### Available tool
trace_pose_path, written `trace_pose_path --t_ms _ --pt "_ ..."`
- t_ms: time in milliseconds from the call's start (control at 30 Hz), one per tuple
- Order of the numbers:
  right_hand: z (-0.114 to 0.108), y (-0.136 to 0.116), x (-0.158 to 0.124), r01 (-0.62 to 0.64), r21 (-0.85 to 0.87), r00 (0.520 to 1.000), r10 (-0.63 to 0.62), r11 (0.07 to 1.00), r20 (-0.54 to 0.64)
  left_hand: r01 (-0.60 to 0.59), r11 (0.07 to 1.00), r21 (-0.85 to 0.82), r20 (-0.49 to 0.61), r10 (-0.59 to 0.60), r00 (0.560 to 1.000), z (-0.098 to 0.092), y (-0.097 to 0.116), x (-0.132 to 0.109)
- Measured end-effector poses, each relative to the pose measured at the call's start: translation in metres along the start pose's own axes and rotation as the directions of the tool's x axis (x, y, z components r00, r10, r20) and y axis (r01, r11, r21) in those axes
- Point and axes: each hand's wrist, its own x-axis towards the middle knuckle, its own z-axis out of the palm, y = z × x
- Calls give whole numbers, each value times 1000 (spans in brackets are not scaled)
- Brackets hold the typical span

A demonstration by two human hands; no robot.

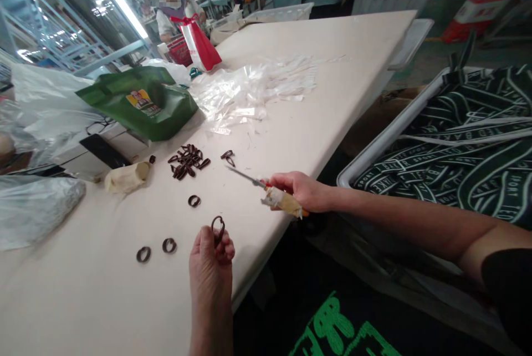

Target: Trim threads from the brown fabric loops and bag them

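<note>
My left hand [211, 259] pinches a dark brown loop [218, 229] between thumb and fingers, just above the table. To the right, my right hand [297, 192] is wrapped around a pointed metal blade [245, 175] with a ragged, tape-wrapped handle, its tip directed up and left. Whether the tool has one blade or two, I cannot tell. Three similar brown rings lie left of my left hand: one ring [194, 201], another [169, 245] and a third [143, 254]. Farther back is a pile of flattened brown loops [188, 162], with a few more loops [228, 156] beside it.
On the pale table [103, 300] are a green bag [143, 103], clear plastic bags [249, 92], a phone [108, 151] and a beige roll [128, 177]. A bin [390, 128] of dark green lettered straps [457, 151] stands at right. A person [183, 9] is across the table.
</note>
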Motion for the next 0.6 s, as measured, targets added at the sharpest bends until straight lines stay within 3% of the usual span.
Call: trace_pose_path --t_ms 100,233,400,600 --pt "0 -9 -6 -44 -53 988 51 998 145 -4 1000 1 23 4 1000 -7 -1 0" --pt "-5 -19 -18 -234 43 886 194 971 422 -23 1000 17 -9 23 1000 -20 -5 4" --pt "4 -17 -31 -358 -49 790 330 932 516 -172 981 90 5 173 985 -26 -6 6" --pt "13 -10 -37 -417 -31 693 340 908 635 -272 940 208 44 269 962 -31 -1 1"
